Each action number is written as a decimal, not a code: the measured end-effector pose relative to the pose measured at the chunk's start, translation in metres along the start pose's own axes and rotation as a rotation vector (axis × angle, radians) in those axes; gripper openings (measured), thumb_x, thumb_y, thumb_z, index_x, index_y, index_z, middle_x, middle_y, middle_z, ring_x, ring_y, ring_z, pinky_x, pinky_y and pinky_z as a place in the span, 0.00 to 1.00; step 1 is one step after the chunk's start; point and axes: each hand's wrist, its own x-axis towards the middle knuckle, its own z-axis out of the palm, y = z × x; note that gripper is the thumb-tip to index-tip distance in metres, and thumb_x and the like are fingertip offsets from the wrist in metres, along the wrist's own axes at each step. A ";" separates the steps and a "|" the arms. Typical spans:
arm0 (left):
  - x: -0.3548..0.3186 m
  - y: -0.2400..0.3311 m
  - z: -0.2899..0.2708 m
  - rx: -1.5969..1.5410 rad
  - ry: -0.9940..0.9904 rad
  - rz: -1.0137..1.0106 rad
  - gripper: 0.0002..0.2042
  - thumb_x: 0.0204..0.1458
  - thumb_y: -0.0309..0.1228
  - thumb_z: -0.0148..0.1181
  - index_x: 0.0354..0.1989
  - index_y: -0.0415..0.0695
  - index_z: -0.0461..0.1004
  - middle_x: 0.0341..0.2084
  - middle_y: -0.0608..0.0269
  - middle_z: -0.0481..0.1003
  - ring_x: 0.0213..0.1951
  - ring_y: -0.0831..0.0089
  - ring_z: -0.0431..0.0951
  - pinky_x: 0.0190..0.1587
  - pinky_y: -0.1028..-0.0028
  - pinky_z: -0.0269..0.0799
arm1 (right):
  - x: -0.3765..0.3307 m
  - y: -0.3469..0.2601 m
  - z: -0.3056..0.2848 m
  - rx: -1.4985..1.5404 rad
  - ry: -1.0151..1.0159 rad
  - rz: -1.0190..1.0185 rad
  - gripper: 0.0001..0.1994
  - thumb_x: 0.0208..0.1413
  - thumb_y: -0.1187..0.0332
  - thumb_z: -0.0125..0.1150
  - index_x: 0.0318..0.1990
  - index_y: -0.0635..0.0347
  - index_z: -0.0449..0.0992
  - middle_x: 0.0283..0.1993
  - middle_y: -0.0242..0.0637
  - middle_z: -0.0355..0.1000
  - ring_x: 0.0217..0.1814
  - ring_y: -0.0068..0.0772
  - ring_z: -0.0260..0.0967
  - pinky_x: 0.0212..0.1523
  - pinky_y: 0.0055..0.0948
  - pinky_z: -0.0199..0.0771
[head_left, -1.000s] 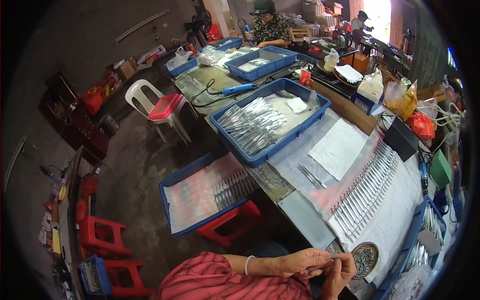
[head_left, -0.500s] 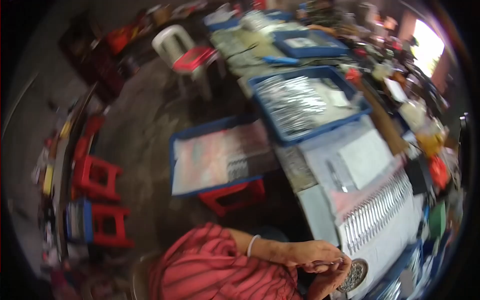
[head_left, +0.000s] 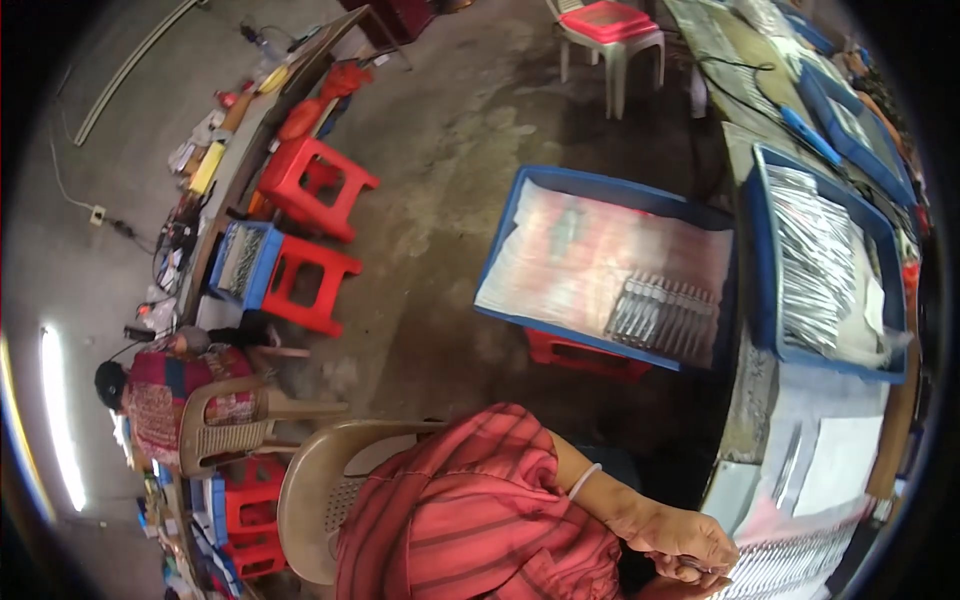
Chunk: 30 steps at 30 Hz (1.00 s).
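Note:
My left hand, with a white bangle on its wrist, is closed at the table's edge in the lower right. A small metal piece shows between its fingers, too little of it to tell its kind. My right hand is just below, cut off by the lower edge, its fingers meeting the left hand's at that piece. Beside the hands, a row of slender shiny metal tools lies on a white sheet. Farther up that sheet are white paper and a single slim metal tool.
A blue tray holding metal tools on paper rests on a red stool. Another blue tray, full of metal tools, stands on the table. At left are red stools, a seated person and a beige chair.
The view has swung left, bringing the seated person and chairs into sight. The round bowl of small parts beside my hands has left the view. My hands stay together at the metal piece.

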 end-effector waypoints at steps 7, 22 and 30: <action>-0.025 0.024 0.005 -0.025 0.029 0.091 0.15 0.58 0.39 0.45 0.31 0.38 0.70 0.10 0.76 0.56 0.10 0.88 0.52 0.11 0.88 0.47 | 0.011 -0.003 0.047 0.028 -0.091 0.046 0.14 0.58 0.59 0.47 0.35 0.64 0.66 0.29 0.32 0.63 0.27 0.20 0.60 0.26 0.19 0.60; 0.006 0.009 -0.003 0.717 0.174 -0.223 0.15 0.57 0.39 0.44 0.29 0.39 0.67 0.12 0.70 0.59 0.13 0.80 0.55 0.16 0.80 0.48 | -0.010 -0.036 -0.060 -0.347 0.039 0.091 0.14 0.51 0.70 0.43 0.44 0.66 0.68 0.40 0.40 0.69 0.44 0.30 0.65 0.46 0.26 0.65; 0.014 -0.034 0.029 0.336 0.236 -0.342 0.18 0.56 0.47 0.45 0.24 0.45 0.61 0.08 0.72 0.55 0.09 0.83 0.51 0.12 0.82 0.46 | -0.060 -0.024 -0.079 -0.168 0.125 -0.361 0.15 0.61 0.60 0.41 0.38 0.65 0.65 0.28 0.31 0.66 0.34 0.21 0.62 0.39 0.22 0.63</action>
